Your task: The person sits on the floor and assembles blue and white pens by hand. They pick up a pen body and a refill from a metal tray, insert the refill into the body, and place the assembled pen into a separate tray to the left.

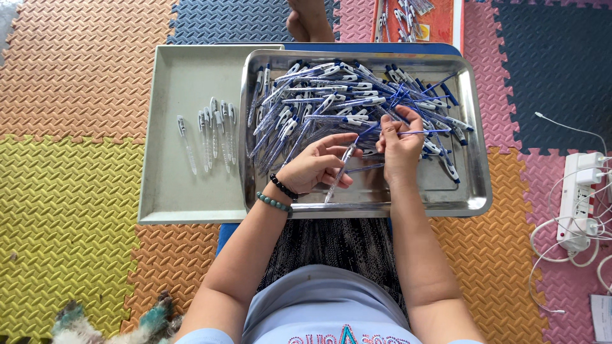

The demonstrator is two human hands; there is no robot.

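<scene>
- On my left, a grey tray (pixel 172 185) held a short row of clear pen barrels (pixel 210 130).
- My left hand (pixel 315 167) pinched a clear pen barrel (pixel 339 173) between thumb and fingertips, slanting down over the steel tray (pixel 475 191).
- My right hand (pixel 400 145) gripped a thin blue refill (pixel 417 132), fingers closed, touching the pile of blue pens (pixel 344 95).
- Far right lay a white power strip (pixel 577 204).

Pen heap (pixel 357 95) beyond; tray front (pixel 408 197) bare
</scene>
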